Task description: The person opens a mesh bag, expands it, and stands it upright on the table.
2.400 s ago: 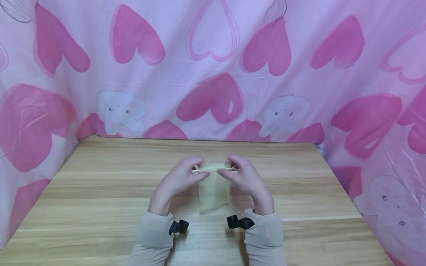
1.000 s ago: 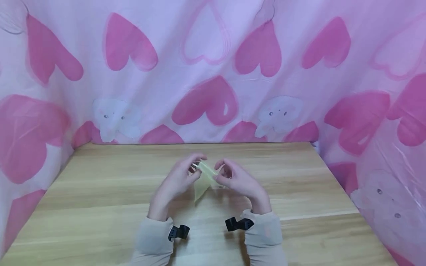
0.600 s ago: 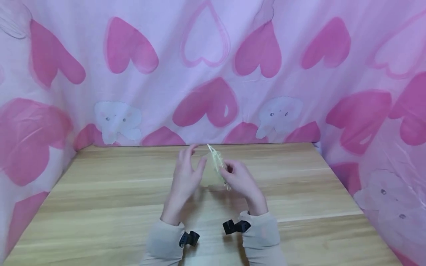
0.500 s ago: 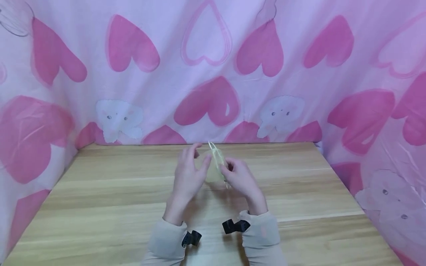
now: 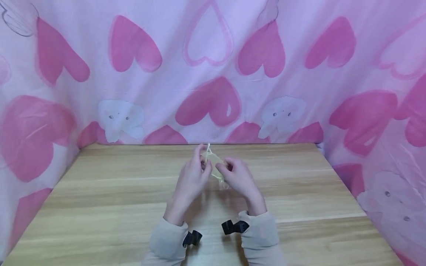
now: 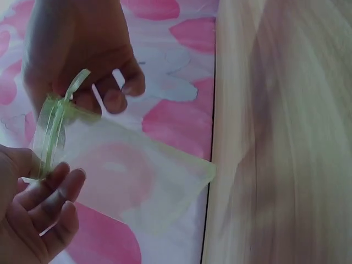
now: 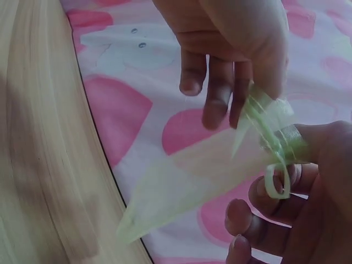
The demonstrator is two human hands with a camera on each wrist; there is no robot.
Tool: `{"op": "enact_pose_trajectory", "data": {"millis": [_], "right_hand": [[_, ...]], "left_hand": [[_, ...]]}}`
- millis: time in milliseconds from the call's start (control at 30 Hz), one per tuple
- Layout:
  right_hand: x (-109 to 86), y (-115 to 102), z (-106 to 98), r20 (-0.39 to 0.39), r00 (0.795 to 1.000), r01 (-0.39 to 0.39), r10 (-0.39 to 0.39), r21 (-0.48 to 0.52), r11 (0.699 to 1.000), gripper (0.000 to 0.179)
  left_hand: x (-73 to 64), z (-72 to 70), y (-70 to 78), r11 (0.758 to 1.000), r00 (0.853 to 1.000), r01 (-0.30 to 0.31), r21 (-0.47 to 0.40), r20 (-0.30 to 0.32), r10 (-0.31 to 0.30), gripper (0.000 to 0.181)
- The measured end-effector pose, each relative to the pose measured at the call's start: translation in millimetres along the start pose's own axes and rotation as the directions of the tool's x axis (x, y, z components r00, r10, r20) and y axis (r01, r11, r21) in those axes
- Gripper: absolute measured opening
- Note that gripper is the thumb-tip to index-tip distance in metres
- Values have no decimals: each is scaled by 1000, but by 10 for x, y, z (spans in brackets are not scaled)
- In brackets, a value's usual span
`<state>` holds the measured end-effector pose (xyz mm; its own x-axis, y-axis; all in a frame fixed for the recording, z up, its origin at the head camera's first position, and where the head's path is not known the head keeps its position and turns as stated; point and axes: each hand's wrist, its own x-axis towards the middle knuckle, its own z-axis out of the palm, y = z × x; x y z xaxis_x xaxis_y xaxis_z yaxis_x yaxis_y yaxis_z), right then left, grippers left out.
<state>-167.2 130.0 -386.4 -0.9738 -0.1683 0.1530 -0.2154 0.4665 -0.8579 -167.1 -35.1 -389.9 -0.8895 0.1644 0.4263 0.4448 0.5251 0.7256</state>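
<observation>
A sheer pale-green drawstring pouch (image 6: 137,170) hangs by its mouth between my two hands, over the table. In the head view the mouth of the pouch (image 5: 214,161) shows as a spread oval, with a ribbon loop sticking up at the far end and another dangling at the near end. My left hand (image 5: 191,181) pinches the far-left part of the rim. On the other side my right hand (image 5: 241,181) pinches the rim between thumb and finger. From the right wrist view, a ribbon loop (image 7: 278,181) hangs beside the right fingers, and the pouch body (image 7: 192,181) looks flat.
Under the hands spreads a wood-grain table (image 5: 100,207). A pink curtain (image 5: 149,85) with hearts hangs behind its back edge and along both sides. Small black cameras are strapped on the left sleeve (image 5: 168,236) and the right sleeve (image 5: 261,232).
Both hands first held the rim stretched level; the pouch then turned in the right hand while the left came off. Now the left fingers are back on the rim, and its mouth is spread wider.
</observation>
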Motion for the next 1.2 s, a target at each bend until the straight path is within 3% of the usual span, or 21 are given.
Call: {"op": "enact_pose_trajectory", "data": {"millis": [167,333,533,667,767,933,1033,1133,1200], "right_hand": [[12,27,-29,-51,998,38,-41,-50,998,32],[41,9,-66,-95,991,87,-98,-118,989,32],[50,13,-101,-145,984,83,-100,-120,989,33],[22,38,-104,-165,984,50,-64,-90,995,31],[20,50,-104,-161,986,39,-51,-76,996,28],[34,67,-126,-170,985,30,-39,-59,998,26],[31,97,-123,-168,985,17,-31,-79,997,25],[30,109,-98,-174,983,36,-55,-112,993,26],[37,104,-76,-185,980,52,-75,-126,991,26]], "left_hand": [[11,-34,-34,996,996,-81,29,50,80,23],[32,3,-15,997,991,-81,-16,104,82,22],[32,48,4,999,992,11,-49,128,-4,32],[0,14,-32,993,975,119,-6,188,-115,13],[-5,-45,-69,989,969,142,35,199,-146,15],[34,-126,-90,994,982,87,58,164,-96,18],[23,-125,-95,989,992,49,138,113,-65,20],[-7,-103,-95,978,997,-27,206,73,13,21],[-21,-91,-106,971,994,-100,217,71,87,22]]}}
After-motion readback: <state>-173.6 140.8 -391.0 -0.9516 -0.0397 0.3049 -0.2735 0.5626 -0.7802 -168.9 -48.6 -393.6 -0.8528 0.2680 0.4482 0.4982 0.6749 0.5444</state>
